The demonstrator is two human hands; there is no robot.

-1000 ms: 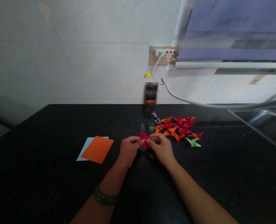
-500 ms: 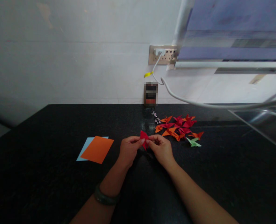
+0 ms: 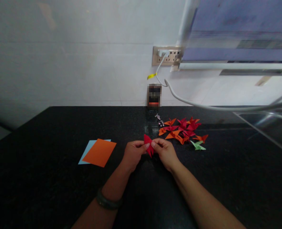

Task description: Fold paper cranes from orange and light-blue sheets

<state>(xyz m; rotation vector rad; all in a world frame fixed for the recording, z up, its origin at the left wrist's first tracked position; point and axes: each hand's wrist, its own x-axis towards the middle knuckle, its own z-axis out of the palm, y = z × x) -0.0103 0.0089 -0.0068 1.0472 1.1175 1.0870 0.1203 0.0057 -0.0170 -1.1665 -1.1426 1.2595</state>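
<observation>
Between my hands is a piece of folded red paper (image 3: 149, 149), narrow and pointed at its top and bottom. My left hand (image 3: 134, 155) pinches its left side with thumb and fingers, and my right hand (image 3: 165, 152) pinches the right side. The fingers partly cover the paper. To the right lie several folded paper cranes (image 3: 175, 134) in red and orange, with a pale green paper crane (image 3: 198, 145) at their near edge. An orange paper square (image 3: 100, 152) rests over a light blue paper sheet (image 3: 86, 152) left of my left hand.
Everything lies on a black countertop (image 3: 59, 133) against a tiled wall. A phone-like object with a blurred front (image 3: 154, 95) leans on the wall, a beaded strap (image 3: 159, 120) before it. A white cable (image 3: 193, 103) runs from the wall socket (image 3: 166, 56) towards the right.
The folded red paper has tilted and dropped slightly, and more of its lower part shows. The fingers of both hands have shifted a little on it.
</observation>
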